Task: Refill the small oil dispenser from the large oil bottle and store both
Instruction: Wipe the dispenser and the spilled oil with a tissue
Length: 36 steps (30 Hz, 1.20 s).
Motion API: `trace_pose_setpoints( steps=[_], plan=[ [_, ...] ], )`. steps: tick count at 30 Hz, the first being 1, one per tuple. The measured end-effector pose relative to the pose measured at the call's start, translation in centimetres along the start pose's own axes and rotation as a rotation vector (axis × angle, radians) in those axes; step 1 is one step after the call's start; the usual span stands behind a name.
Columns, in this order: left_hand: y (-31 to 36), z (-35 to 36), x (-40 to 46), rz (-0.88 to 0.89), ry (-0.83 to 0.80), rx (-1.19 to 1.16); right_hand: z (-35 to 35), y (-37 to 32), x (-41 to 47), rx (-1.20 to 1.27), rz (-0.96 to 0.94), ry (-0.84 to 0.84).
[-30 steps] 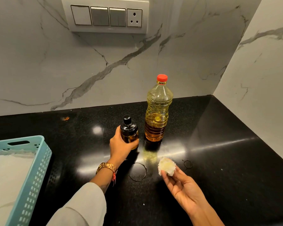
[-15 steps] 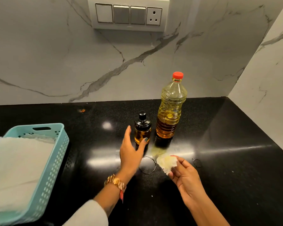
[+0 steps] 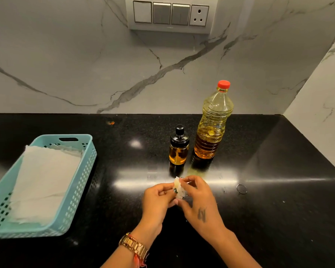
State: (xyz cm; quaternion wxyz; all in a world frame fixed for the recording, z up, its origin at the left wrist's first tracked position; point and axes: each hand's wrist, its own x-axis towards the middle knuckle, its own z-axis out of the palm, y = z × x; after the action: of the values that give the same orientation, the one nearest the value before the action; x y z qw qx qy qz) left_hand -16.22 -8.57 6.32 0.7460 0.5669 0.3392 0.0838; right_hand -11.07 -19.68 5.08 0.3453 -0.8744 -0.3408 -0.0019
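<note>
Both hands are pinching a wadded tissue [image 3: 178, 187] low over the black desk [image 3: 278, 171]: left hand [image 3: 159, 200] and right hand [image 3: 199, 202] each have curled fingers on it. The dispenser [image 3: 178, 149], cap on and part full of amber oil, stands just behind them. The bottle [image 3: 213, 124] with its red cap on is right beside it. A teal basket [image 3: 85, 171] of paper sits well off to the left.

bottles: 2 [image 3: 179, 147] [image 3: 213, 120] | basket: 1 [image 3: 81, 171] | hands: 2 [image 3: 159, 198] [image 3: 199, 200] | rings: perhaps 1 [image 3: 241, 189]
</note>
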Motion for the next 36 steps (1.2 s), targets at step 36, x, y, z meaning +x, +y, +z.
trace_pose_setpoints(
  steps=[36],
  plan=[
    [-2.5, -5.4, 2.1, 0.589, 0.153, 0.818, 7.0, 0.2, 7.1, -0.163, -0.306, -0.395]
  ],
)
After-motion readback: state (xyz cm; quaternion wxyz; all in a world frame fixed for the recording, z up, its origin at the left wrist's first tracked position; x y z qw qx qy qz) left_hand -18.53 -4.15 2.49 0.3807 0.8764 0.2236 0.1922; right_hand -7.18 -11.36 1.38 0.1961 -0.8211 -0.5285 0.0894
